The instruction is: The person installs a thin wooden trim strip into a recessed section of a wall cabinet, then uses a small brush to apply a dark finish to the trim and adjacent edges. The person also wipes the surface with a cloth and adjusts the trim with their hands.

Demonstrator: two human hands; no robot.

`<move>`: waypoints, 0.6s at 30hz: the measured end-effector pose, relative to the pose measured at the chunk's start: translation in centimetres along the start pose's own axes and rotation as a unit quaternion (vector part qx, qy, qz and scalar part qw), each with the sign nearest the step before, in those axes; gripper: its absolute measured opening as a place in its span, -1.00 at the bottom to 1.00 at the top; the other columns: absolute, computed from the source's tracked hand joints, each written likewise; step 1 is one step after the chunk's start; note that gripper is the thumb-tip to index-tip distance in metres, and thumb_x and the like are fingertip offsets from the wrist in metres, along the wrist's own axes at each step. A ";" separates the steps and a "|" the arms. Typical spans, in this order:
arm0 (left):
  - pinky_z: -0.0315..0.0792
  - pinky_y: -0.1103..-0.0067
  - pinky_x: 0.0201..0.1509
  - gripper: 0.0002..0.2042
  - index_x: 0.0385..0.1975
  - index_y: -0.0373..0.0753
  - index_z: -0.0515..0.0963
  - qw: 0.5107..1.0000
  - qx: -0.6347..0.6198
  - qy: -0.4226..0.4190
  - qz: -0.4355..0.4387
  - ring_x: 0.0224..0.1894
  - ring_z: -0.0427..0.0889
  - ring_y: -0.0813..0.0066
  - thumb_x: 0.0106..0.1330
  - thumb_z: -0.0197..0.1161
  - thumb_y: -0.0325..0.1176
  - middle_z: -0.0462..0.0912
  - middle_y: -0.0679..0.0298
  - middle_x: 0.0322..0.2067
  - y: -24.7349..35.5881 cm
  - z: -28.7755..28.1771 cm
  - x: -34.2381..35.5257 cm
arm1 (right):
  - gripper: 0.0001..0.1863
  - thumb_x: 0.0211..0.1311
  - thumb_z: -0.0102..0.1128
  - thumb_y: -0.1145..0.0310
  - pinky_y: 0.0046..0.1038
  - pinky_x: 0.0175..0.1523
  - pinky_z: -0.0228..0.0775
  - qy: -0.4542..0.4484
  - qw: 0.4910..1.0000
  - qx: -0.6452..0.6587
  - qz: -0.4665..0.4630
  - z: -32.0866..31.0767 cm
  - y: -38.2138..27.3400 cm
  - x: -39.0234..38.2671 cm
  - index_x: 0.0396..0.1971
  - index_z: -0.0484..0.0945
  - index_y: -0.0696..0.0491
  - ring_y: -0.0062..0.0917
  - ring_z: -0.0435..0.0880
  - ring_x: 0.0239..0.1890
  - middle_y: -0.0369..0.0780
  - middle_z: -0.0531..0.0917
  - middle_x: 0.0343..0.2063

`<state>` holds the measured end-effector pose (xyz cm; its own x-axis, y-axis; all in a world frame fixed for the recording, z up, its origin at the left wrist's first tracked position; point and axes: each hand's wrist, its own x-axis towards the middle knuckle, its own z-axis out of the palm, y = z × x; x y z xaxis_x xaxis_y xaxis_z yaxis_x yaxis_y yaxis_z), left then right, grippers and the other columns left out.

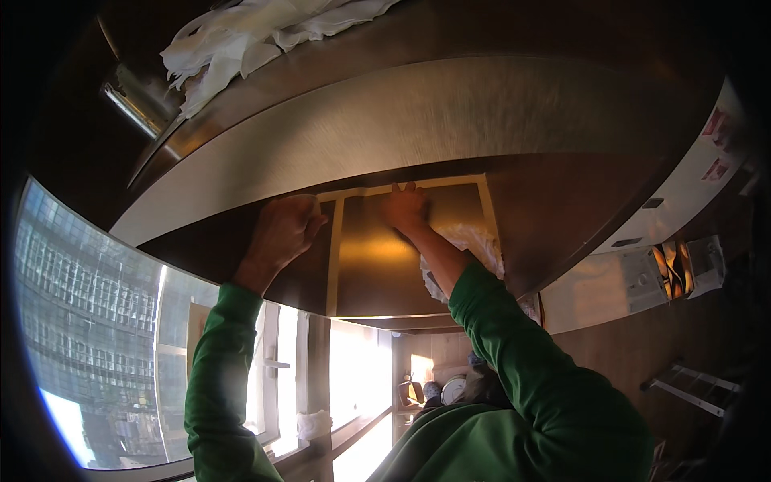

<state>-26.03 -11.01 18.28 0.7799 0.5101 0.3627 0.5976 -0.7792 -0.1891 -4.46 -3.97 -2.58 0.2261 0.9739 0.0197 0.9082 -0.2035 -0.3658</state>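
Observation:
A dark metallic panel (372, 265) is bordered by pale tan tape strips (332, 265) along its top and sides. My left hand (281, 229) is closed at its upper left corner, around a small pale item that I cannot make out. My right hand (405, 206) rests on the tape along the top edge, its bent fingers slightly apart. Crumpled whitish sheeting (474, 241) lies behind my right forearm, on the panel's lower right part.
A brushed metal band (401, 104) crosses above, with crumpled white sheeting (241, 40) beyond it. Windows (96, 321) fill the lower left. At the right are a pale cabinet front (586, 293) and an aluminium ladder (691, 390) on a wooden floor.

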 end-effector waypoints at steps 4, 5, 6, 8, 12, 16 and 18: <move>0.53 0.25 -0.33 -0.77 -0.25 -0.22 0.55 1.000 0.007 -0.014 -0.017 -0.38 0.68 0.07 0.33 0.34 -0.20 0.64 0.17 -0.41 -0.4 0.6 -0.2 | -0.35 0.31 0.05 0.00 0.05 0.23 0.32 0.001 0.996 0.043 0.072 -1.2 2.3 0.0 0.31 0.46 0.05 0.03 0.52 0.20 0.08 0.48 0.20; 0.54 0.25 -0.31 -0.77 -0.23 -0.22 0.56 0.999 0.013 -0.027 -0.023 -0.37 0.69 0.07 0.34 0.33 -0.19 0.65 0.17 -0.39 -0.3 0.4 0.2 | -0.35 0.31 0.05 0.00 0.07 0.24 0.31 0.018 0.997 0.027 0.075 -0.7 2.6 0.2 0.33 0.45 0.03 0.02 0.53 0.18 0.09 0.50 0.18; 0.55 0.25 -0.28 -0.76 -0.20 -0.22 0.58 0.998 0.015 -0.040 -0.035 -0.34 0.69 0.07 0.34 0.33 -0.17 0.67 0.16 -0.37 -0.1 0.2 0.5 | -0.35 0.31 0.05 0.00 0.09 0.24 0.31 0.034 0.996 0.012 0.077 -0.2 2.8 0.4 0.34 0.44 0.00 0.02 0.54 0.17 0.10 0.52 0.16; 0.56 0.25 -0.23 -0.73 -0.13 -0.21 0.61 0.995 0.021 -0.069 -0.064 -0.30 0.71 0.06 0.35 0.31 -0.15 0.70 0.15 -0.32 0.5 -0.4 0.8 | -0.42 0.29 0.07 0.12 0.05 0.19 0.36 0.057 0.997 0.041 0.032 0.5 2.2 0.3 0.26 0.48 0.06 -0.03 0.58 0.14 0.07 0.57 0.11; 0.57 0.24 -0.17 -0.68 -0.03 -0.20 0.63 0.997 0.004 -0.051 -0.062 -0.26 0.72 0.05 0.36 0.31 -0.13 0.72 0.12 -0.28 0.0 0.2 -0.3 | -0.46 0.30 0.03 0.23 0.09 0.17 0.40 0.005 0.996 0.042 -0.082 0.6 -2.5 -2.5 0.27 0.46 0.06 -0.05 0.61 0.14 0.06 0.62 0.09; 0.59 0.26 -0.16 -0.65 -0.04 -0.25 0.65 0.995 -0.005 -0.061 -0.077 -0.26 0.73 0.05 0.36 0.34 -0.10 0.73 0.09 -0.30 0.0 0.5 0.1 | -0.49 0.33 -0.01 0.25 0.07 0.06 0.47 0.049 0.991 0.076 -0.102 2.2 -4.1 -1.7 0.25 0.43 0.04 -0.06 0.67 0.04 0.06 0.67 -0.04; 0.60 0.28 -0.17 -0.62 -0.06 -0.27 0.67 0.994 -0.014 -0.062 -0.091 -0.26 0.74 0.05 0.33 0.37 -0.09 0.74 0.08 -0.30 0.1 0.3 0.2 | -0.52 0.33 -0.01 0.24 0.04 0.01 0.51 0.053 0.991 0.067 -0.102 2.6 -4.7 -0.8 0.23 0.43 0.04 -0.08 0.71 -0.03 0.05 0.69 -0.11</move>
<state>-25.77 -10.93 18.07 0.6774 0.6829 0.2735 0.7267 -0.6789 -0.1048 -9.81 -3.50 -3.26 0.0848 0.9757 0.2020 0.8853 0.0192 -0.4645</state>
